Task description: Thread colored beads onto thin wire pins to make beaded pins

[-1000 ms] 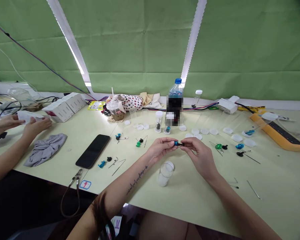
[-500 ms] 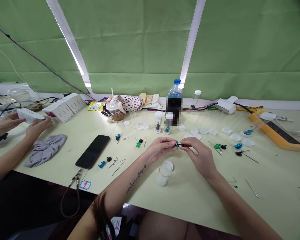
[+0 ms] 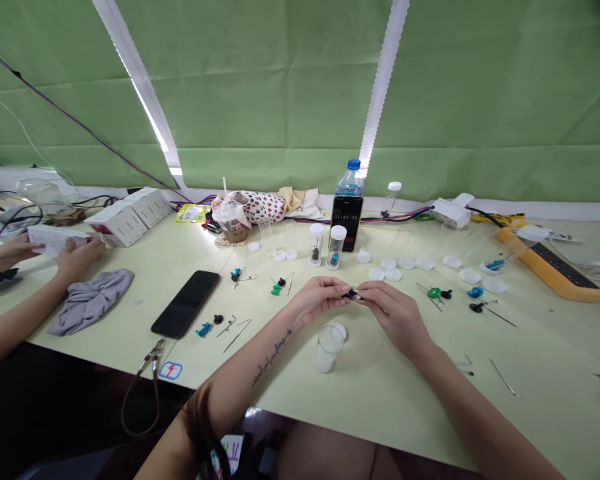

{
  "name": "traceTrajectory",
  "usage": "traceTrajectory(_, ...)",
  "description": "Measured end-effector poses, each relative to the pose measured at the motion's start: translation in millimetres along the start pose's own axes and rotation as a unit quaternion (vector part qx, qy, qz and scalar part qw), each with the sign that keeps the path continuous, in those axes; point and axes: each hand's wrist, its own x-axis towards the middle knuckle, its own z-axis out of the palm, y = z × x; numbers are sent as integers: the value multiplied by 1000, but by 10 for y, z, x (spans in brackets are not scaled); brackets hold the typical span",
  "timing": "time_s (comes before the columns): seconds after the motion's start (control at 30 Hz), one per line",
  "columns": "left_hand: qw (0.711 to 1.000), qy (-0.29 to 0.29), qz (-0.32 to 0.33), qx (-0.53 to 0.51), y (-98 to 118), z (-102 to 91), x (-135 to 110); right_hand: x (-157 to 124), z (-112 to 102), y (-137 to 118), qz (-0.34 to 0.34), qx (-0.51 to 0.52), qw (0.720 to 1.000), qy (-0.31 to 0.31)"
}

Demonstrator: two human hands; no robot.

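My left hand (image 3: 323,298) pinches a small blue metal part (image 3: 351,293) between thumb and fingertips. Against its right end, my right hand (image 3: 387,305) is closed on a small black piece, mostly covered by the fingers. A clear plastic tube (image 3: 329,350) stands open just below my hands, a white cap (image 3: 339,330) beside it. Right of my hands lie a green part (image 3: 434,293), a blue part (image 3: 475,292), black discs with stems (image 3: 476,307) and thin metal rods. Similar sets lie to the left, with another blue part (image 3: 203,329) and a green part (image 3: 276,289).
Two capped tubes (image 3: 317,245) stand behind my hands, near a phone showing a timer (image 3: 347,223) against a bottle. White caps (image 3: 407,263) and a yellow power strip (image 3: 555,267) are at the right. Leftward are a dark phone (image 3: 185,304), grey cloth (image 3: 91,301) and another person's hands (image 3: 80,257).
My right fingers have moved left, closer to my left fingertips, and less of the black piece shows. At the far left, the other person's hands have tilted a white box.
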Motion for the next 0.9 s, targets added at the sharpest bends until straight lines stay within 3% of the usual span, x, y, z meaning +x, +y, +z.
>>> traceTrajectory(0.33,1000,0,4,8,39,6,-10,-33,-72,25,-30,-50,998,-35)
traceTrajectory(0.9,1000,-14,3,-17,2,-3,-4,-41,-63,6,-50,-53,997,-6)
